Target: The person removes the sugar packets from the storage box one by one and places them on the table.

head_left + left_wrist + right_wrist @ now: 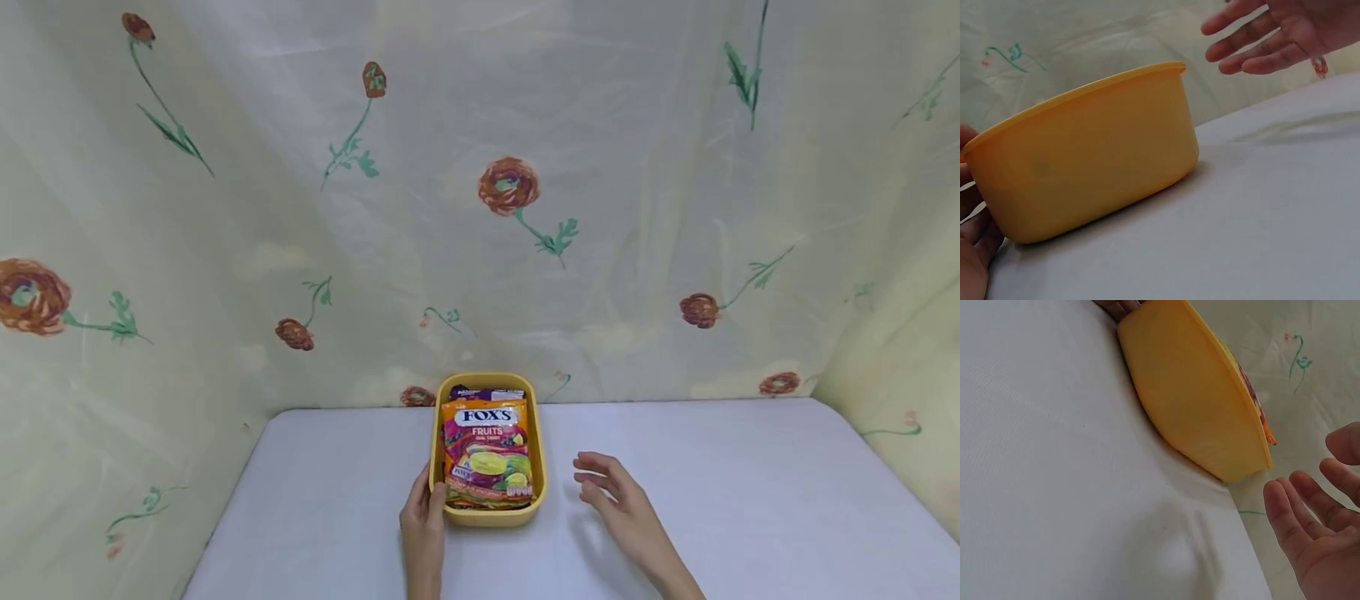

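Observation:
A yellow plastic tub [491, 518] sits on the white table, filled with candy packets. On top lies an orange-and-purple FOX'S fruit candy bag [487, 454], with a dark purple packet [480, 393] behind it. My left hand [423, 521] grips the tub's near left side, thumb over the rim and fingers along the outer wall. Off to the right of the tub, my right hand [618, 508] hovers above the table with relaxed, parted fingers, holding nothing. In the left wrist view, the right hand [1291, 34] shows its palm toward the tub [1091, 150].
The white-covered table [712, 483] ends at the back against a hanging cloth [600, 333] printed with red flowers. This cloth also closes off the left and right sides. The tub stands close to the table's back edge.

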{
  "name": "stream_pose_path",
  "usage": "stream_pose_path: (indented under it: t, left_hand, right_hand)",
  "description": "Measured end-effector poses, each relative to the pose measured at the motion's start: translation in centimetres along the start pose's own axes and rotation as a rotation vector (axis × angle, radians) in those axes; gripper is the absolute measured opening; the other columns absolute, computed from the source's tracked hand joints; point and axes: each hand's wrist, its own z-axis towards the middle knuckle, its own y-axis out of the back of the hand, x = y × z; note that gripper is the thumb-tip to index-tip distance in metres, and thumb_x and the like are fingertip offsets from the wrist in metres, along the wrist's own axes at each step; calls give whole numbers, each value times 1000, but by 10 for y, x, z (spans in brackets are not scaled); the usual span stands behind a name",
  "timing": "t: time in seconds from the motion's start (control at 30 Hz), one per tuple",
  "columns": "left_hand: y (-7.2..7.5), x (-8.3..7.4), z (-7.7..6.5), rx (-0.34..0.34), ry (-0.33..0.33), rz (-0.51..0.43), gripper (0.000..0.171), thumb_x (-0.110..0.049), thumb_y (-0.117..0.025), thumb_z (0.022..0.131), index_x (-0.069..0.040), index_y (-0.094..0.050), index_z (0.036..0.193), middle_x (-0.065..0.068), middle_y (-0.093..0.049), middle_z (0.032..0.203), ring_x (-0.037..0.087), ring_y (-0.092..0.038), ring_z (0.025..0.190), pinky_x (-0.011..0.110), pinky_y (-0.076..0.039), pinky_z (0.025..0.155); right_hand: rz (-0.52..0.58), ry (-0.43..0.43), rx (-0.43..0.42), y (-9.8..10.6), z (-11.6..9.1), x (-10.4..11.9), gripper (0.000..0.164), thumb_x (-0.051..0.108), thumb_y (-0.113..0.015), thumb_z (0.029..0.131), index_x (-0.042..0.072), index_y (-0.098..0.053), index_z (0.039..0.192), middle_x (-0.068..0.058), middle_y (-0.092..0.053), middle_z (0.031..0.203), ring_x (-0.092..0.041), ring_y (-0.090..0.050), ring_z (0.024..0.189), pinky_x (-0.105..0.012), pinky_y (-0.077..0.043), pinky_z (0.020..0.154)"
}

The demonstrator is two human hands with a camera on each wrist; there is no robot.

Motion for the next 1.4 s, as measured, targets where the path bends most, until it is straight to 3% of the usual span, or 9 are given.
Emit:
stream_pose_path:
  t: [0.23,0.4,0.63,0.77,0.93,1.07,1.23,1.4]
  left_hand:
    - [0,0,3,-2,0,-5,52,-35,-57,93,-8,-49,136,14,-47,143,31,-41,134,38,-38,105]
    - [0,-2,3,1,-4,-11,51,-35,-57,93,-7,-49,135,15,-47,142,31,-42,133,38,-39,105]
    - [2,-7,4,27,8,-30,52,-34,-56,93,-8,-48,137,15,-45,144,31,-41,135,40,-37,107]
    - [3,-8,7,27,30,-45,53,-36,-57,92,-9,-48,136,13,-45,145,31,-39,136,41,-35,108]
    - [2,-8,9,48,40,-52,55,-39,-57,92,-9,-47,137,14,-43,146,31,-38,136,41,-35,108]
    - [2,-8,8,56,56,-71,51,-33,-55,94,-9,-47,137,15,-43,146,32,-38,136,41,-36,108]
    - [5,-9,5,61,91,-99,49,-29,-54,94,-9,-46,137,16,-42,146,33,-36,137,43,-35,109]
    - [5,-8,2,61,98,-108,48,-30,-55,94,-9,-47,136,16,-43,146,33,-37,137,44,-34,109]
  right_hand:
    - [25,-6,13,-6,7,10,37,10,-54,94,3,-46,129,-21,-53,130,-5,-58,109,-18,-50,87]
    - [26,-9,25,-10,13,16,38,11,-54,94,6,-45,131,-19,-52,131,-19,-58,115,-18,-50,87]
    - [107,-76,53,-22,20,28,40,15,-55,94,8,-44,133,-20,-48,137,-20,-57,117,-21,-51,87]
    - [96,-153,72,-31,24,37,43,18,-55,94,11,-43,135,-14,-46,140,-30,-51,125,-29,-50,94]
    - [14,-231,104,-41,28,47,45,22,-55,95,13,-42,137,-10,-43,145,-33,-44,132,-44,-44,102]
    - [-26,-253,159,-48,26,57,41,16,-54,95,15,-45,135,-12,-37,149,-38,-33,138,-50,-39,104]
    - [-97,-281,238,-62,27,71,37,20,-55,94,23,-50,131,-19,-24,154,-43,-17,142,-62,-23,108]
    - [-117,-294,225,-77,31,72,37,22,-55,93,22,-50,130,-24,-8,157,-48,-2,143,-72,-8,105]
